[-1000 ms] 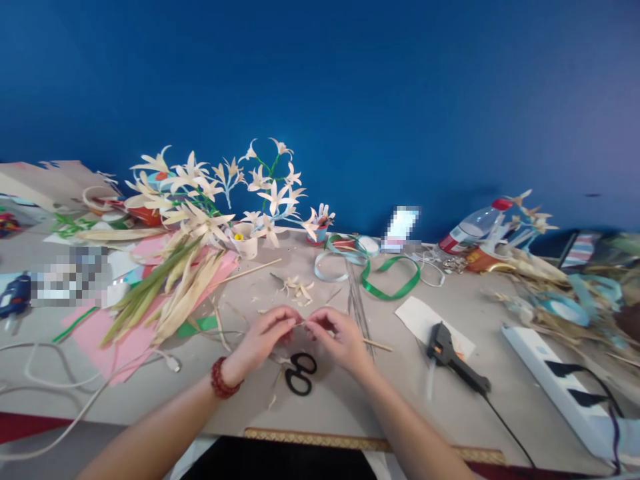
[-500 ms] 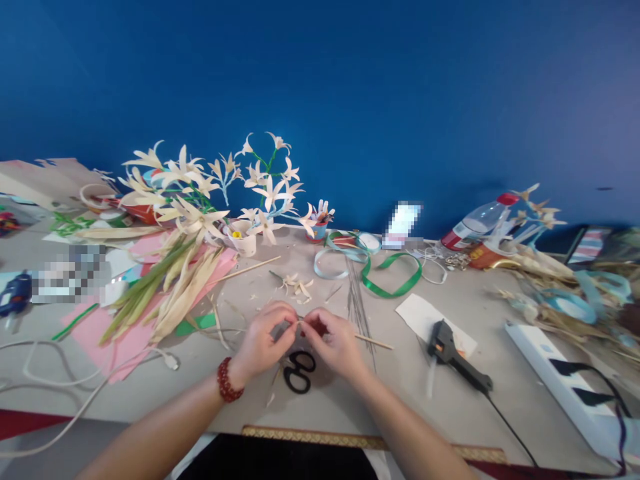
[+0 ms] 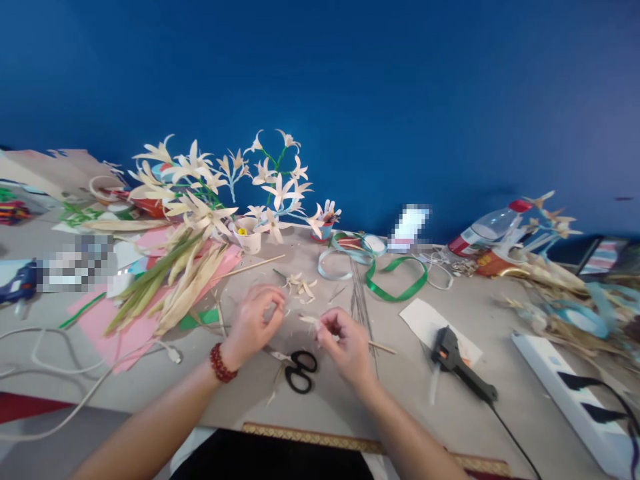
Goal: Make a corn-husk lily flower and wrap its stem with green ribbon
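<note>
My right hand (image 3: 345,345) pinches a small pale petal-like strip of husk (image 3: 309,320) between thumb and fingertips, its tip pointing left. Across from it, my left hand (image 3: 256,319) is open, with the fingers curved and the thumb apart from them; nothing shows between them. Black-handled scissors (image 3: 302,371) lie on the table below and between both hands, blades toward the left. Just beyond the hands rest small cream husk flowers (image 3: 301,285). A thin wooden stick (image 3: 383,347) comes out from behind my right hand, beside a bundle of thin wires (image 3: 359,293).
A black glue gun (image 3: 457,360) and a white power strip (image 3: 560,393) lie to the right. Husk strips (image 3: 193,287) cover pink paper (image 3: 107,337) on the left. Tall husk flowers (image 3: 280,191) stand behind, near a green ribbon (image 3: 400,293) and a plastic bottle (image 3: 487,227).
My hands were together, fingertips meeting over a small pale piece. Now they are apart: the left has moved back and opened, while the right keeps the strip.
</note>
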### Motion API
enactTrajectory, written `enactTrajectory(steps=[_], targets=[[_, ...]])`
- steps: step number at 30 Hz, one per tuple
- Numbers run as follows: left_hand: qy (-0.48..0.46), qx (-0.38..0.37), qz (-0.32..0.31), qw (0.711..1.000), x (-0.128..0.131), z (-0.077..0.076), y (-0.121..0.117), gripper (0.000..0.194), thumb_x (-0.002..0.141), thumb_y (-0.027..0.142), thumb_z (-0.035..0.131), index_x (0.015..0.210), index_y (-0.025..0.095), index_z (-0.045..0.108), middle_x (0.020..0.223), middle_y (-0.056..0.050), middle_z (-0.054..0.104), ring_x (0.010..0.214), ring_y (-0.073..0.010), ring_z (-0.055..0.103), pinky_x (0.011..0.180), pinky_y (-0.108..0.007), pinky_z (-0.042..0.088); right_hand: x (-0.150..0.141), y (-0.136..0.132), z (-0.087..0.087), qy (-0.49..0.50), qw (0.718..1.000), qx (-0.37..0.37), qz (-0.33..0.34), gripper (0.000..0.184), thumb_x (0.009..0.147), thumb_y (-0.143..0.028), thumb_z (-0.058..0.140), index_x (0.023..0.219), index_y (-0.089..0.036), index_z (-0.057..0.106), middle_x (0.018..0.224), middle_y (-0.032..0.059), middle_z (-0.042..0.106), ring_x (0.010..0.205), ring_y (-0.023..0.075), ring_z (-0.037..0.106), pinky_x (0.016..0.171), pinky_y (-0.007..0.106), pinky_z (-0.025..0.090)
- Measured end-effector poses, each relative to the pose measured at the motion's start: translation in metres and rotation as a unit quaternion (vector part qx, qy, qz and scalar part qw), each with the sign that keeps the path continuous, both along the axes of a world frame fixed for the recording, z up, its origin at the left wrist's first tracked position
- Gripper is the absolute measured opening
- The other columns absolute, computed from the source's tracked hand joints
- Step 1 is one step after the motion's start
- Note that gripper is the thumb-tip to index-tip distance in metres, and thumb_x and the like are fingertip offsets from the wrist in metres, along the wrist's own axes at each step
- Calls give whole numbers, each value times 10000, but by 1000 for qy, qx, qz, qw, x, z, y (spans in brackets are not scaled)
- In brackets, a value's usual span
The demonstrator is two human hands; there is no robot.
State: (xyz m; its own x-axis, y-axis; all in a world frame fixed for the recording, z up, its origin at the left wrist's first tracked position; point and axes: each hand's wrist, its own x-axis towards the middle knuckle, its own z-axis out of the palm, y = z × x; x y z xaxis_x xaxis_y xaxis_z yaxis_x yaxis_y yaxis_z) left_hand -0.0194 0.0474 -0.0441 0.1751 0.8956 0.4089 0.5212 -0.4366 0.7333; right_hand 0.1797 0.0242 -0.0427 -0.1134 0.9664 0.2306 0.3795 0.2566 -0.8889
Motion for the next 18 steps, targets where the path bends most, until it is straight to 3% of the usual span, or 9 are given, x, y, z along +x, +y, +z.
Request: enactTrajectory(steps=[3, 6, 11, 18], targets=[[-18, -14, -74, 997, 6, 6, -5, 178, 832, 182, 542, 992, 217, 613, 1045, -95, 671, 1041, -252, 587, 977, -397, 420, -1, 2, -2, -9, 1000, -3, 6, 139, 824, -276, 555, 705, -209, 533, 595, -12, 578, 526, 123, 531, 498, 212, 410], [3, -5, -89, 996, 16, 9, -12, 162, 821, 175, 561, 951, 230, 642, 974, -65, 696, 982, -236, 607, 1084, -433, 316, -4, 3, -4, -22, 1000, 0, 13, 141, 828, -283, 561, 710, -208, 542, 605, -11, 591, 532, 123, 537, 507, 214, 414], [18, -2, -84, 996, 19, 5, -14, 131, 809, 162, 543, 778, 239, 645, 849, -34, 703, 865, -214, 620, 1106, -438, 284, -9, -1, -5, -46, 999, 13, 25, 148, 836, -298, 565, 717, -213, 543, 598, -13, 601, 526, 126, 544, 525, 224, 419], [34, 23, -12, 999, 4, 0, -5, 143, 835, 169, 500, 849, 226, 630, 883, -62, 707, 904, -235, 625, 1055, -445, 360, -5, -3, 1, -11, 999, 34, 2, 126, 809, -237, 539, 686, -211, 523, 572, -24, 567, 510, 115, 519, 510, 211, 413]])
